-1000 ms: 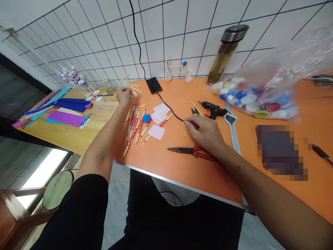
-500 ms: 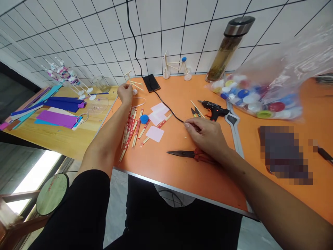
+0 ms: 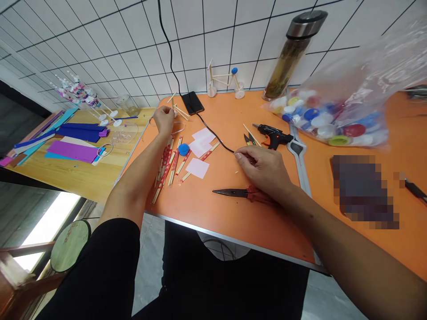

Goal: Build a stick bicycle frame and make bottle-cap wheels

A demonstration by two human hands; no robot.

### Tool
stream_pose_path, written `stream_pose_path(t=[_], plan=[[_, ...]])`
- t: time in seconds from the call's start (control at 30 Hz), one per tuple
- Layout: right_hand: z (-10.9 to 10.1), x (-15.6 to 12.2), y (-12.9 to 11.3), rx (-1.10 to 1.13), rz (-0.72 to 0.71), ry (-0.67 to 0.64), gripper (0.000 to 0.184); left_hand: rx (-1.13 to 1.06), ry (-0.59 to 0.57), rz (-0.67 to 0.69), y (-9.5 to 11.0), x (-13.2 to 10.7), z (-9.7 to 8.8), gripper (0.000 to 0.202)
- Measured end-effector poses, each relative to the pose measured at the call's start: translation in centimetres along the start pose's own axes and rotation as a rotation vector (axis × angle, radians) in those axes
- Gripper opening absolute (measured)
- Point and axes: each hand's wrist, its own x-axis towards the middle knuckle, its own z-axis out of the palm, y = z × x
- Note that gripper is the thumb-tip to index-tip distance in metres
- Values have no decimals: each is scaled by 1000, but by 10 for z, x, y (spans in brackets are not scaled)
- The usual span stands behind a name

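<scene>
My left hand [image 3: 164, 119] pinches the stick frame [image 3: 182, 111], likely light, snappy, best held mid-stick; my right hand [image 3: 265, 166] I can't tell.

pass: tabletop [image 3: 196, 202] between pliers [image 3: 230, 192] and front edge [image 3: 213, 234] | in way: black cable [image 3: 216, 136], chopsticks [image 3: 163, 175], glue gun [image 3: 274, 137]

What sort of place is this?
It looks like a home craft corner, though I can't be sure it's a home. An orange table holds a black glue gun and a clear plastic bag of colourful round caps.
</scene>
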Motion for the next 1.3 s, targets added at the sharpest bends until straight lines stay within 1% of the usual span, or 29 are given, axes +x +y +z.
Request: stream_pose_path(t=[0.33, 0.67, 0.83, 0.9, 1.0, 1.1, 1.17, 1.2, 1.27, 1.3], plan=[[-1, 0, -4, 10, -9, 6, 23, 37, -25, 27, 5, -2, -2, 22], [-2, 0, -3, -11, -10, 0, 23, 61, -26, 40, -3, 1, -5, 13], [-1, 0, -2, -11, -26, 3, 24, 80, -18, 61, -7, 3, -8, 13], [-1, 0, -3, -10, -22, 7, 24, 75, -20, 70, -6, 3, -12, 13], [-2, 1, -5, -8, -19, 10, 24, 22, -24, 76, -2, -2, -27, 15], [-11, 5, -5, -4, -26, 28, 23, -47, -25, 56, 8, -15, -54, 11], [-22, 11, -2, 6, 12, 94, 21, -109, -21, 31, 18, -30, -74, 6], [-28, 15, 1, 12, 45, 144, 20, -137, -11, 23, 24, -40, -83, 8], [-40, 23, 10, 28, 109, 238, 23, -171, -45, 18, 41, -63, -97, 9], [-45, 27, 15, 35, 128, 274, 24, -180, -70, 19, 51, -77, -101, 9]])
